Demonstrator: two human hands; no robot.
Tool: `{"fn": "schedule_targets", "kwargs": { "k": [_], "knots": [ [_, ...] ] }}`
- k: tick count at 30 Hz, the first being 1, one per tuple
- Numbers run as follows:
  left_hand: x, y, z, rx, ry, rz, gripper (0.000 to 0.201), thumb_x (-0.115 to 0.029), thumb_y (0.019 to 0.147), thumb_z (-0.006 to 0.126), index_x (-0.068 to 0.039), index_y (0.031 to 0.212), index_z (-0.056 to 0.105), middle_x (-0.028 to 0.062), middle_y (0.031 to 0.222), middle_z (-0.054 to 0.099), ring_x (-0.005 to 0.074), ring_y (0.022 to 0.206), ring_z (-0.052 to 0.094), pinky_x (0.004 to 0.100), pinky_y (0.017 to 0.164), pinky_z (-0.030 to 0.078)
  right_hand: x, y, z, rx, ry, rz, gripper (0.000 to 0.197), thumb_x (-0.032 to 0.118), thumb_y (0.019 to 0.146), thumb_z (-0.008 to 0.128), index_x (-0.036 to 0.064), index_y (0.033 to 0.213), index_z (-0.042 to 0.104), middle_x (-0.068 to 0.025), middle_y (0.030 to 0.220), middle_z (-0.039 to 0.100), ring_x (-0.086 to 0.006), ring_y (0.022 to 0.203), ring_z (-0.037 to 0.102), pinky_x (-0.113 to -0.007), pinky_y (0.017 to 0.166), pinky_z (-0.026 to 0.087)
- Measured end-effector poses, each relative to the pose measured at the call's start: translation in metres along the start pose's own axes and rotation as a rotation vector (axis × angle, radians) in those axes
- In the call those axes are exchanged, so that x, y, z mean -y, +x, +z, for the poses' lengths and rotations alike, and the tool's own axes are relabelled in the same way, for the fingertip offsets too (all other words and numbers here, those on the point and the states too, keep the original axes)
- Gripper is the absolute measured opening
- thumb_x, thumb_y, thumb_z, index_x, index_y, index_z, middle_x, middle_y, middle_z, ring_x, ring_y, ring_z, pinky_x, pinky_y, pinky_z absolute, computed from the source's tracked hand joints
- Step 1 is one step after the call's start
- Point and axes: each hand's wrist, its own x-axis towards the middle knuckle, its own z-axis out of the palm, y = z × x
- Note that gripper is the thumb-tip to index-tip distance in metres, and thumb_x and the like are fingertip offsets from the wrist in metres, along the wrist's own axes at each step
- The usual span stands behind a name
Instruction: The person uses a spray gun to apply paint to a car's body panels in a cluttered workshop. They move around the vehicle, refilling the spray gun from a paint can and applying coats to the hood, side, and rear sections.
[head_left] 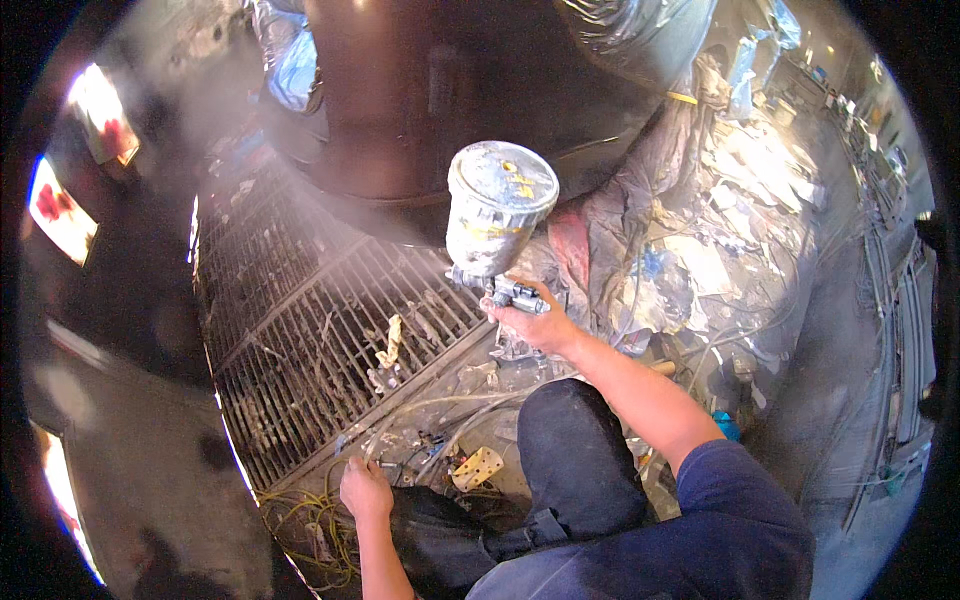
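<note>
My right hand (526, 318) is wrapped round the handle of a spray gun (512, 294), its arm reaching forward. On top of the gun sits a paint-smeared white cup with a lid (498, 215), tilted slightly. Pale mist spreads left from the gun's nozzle, in front of the lower edge of a large dark glossy panel (400, 110). Lower left, near my bent knee, my left hand (367, 490) is closed. A pale hose (440, 401) curves along the floor to its fingers, which seem to grip it; the grip itself is partly hidden.
A slatted floor grating (320, 350) with dried lumps lies to the left. Plastic sheeting (640, 35) wraps parts beside the panel. Crumpled paper and film (710, 260) cover the floor at right. Yellow cords (318, 530) tangle by my left hand, and a perforated yellowish piece (477, 468) lies nearby.
</note>
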Motion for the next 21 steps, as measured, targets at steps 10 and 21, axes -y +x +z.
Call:
{"fn": "schedule_targets", "kwargs": {
  "k": [10, 21],
  "knots": [
    [-0.015, 0.008, 0.002, 0.019, -0.044, 0.151, 0.022, -0.022, 0.097, 0.069, -0.001, 0.098, 0.062, 0.0245, 0.095, 0.070, 0.0467, 0.090, 0.069, 0.0578, 0.076, 0.054, 0.003, -0.005, -0.134, -0.475, 0.033, -0.010, 0.015, 0.026, 0.101, 0.075, 0.0127, 0.096, 0.072, 0.0066, 0.072, 0.058, -0.0056, 0.059, 0.049, -0.025, 0.052, 0.037],
    [-0.028, 0.011, 0.005, -0.039, -0.150, 0.370, 0.017, -0.019, 0.095, 0.071, -0.004, 0.100, 0.063, 0.0196, 0.093, 0.069, 0.0452, 0.088, 0.068, 0.0568, 0.073, 0.053, 0.004, 0.017, -0.268, -0.920, 0.103, -0.043, 0.015, 0.023, 0.098, 0.078, 0.0113, 0.094, 0.068, 0.0029, 0.068, 0.057, -0.0097, 0.048, 0.049, -0.029, 0.041, 0.038]
  ]
}}
